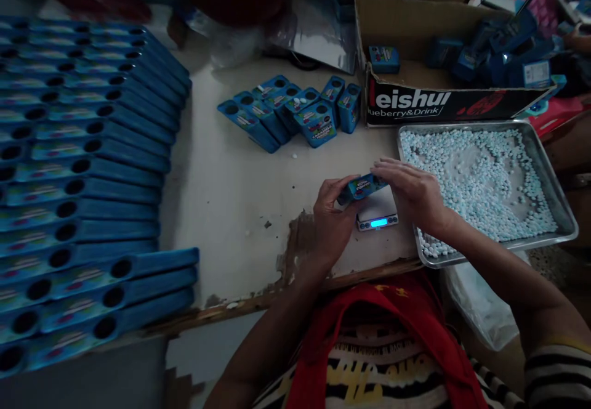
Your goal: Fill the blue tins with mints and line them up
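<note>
My left hand is closed around a small blue printed candy box, tilted above a small digital scale with a lit blue display. At the box's right end, my right hand is cupped with its fingers together, touching or nearly touching the box; what lies under those fingers is hidden. To the right, a metal tray holds many small white and pale blue candies. Several blue boxes with round openings stand further back, with a few white candies on their tops.
Rows of blue boxes fill the left side of the table. A cardboard carton at the back right contains more blue boxes. A clear plastic bag hangs below the tray. Another person's hand shows at the far right edge.
</note>
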Demonstrator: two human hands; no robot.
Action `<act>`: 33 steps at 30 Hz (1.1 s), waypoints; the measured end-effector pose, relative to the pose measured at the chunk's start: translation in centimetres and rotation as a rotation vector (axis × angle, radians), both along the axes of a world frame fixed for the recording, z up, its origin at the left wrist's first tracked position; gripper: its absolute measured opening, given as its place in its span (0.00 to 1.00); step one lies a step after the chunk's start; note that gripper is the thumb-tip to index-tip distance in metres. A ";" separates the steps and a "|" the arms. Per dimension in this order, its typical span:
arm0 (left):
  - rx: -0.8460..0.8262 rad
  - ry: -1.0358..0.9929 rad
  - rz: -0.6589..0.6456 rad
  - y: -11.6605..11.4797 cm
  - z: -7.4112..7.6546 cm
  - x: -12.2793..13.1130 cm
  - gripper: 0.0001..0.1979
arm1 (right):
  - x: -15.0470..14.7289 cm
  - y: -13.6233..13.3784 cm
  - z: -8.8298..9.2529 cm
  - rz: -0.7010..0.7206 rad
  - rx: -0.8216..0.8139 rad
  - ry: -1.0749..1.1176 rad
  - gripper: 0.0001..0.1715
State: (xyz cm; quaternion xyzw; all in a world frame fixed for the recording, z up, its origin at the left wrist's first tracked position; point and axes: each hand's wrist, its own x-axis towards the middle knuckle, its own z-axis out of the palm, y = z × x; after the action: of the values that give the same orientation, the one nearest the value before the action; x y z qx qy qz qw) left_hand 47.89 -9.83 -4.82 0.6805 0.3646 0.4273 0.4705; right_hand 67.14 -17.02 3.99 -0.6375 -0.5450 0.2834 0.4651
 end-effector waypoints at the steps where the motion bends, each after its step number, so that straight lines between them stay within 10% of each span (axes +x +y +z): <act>1: -0.030 -0.029 -0.006 0.0 0.0 0.2 0.18 | 0.0 0.3 0.0 0.058 -0.014 -0.048 0.21; 7: -0.242 -0.096 -0.007 0.6 -0.2 -0.4 0.21 | 4.0 -1.4 -0.6 -0.157 0.027 -0.278 0.25; 11: -0.210 -0.051 0.078 3.2 1.4 -6.3 0.24 | 8.2 -1.8 -1.7 -0.169 -0.221 -0.765 0.21; 17: 0.051 0.385 0.103 12.7 5.3 -19.6 0.30 | 2.8 10.6 -1.4 0.145 -0.036 -0.765 0.24; 23: -0.054 0.550 -0.090 18.7 6.7 -27.2 0.27 | -2.1 21.0 -1.1 0.088 -0.322 -1.033 0.18; 28: -0.005 0.735 -0.167 17.6 6.8 -30.2 0.23 | 1.3 19.6 -2.2 0.084 -0.141 -0.952 0.15; 33: 0.175 0.889 -0.267 17.0 7.4 -32.4 0.33 | 5.4 11.3 -1.2 0.072 0.047 -0.784 0.20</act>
State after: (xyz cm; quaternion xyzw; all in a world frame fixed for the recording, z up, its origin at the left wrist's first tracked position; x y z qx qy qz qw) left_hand 15.53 7.14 2.60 0.8755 0.4026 0.0592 0.2606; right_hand 72.50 -5.71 2.82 -0.6671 -0.7095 0.0221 0.2258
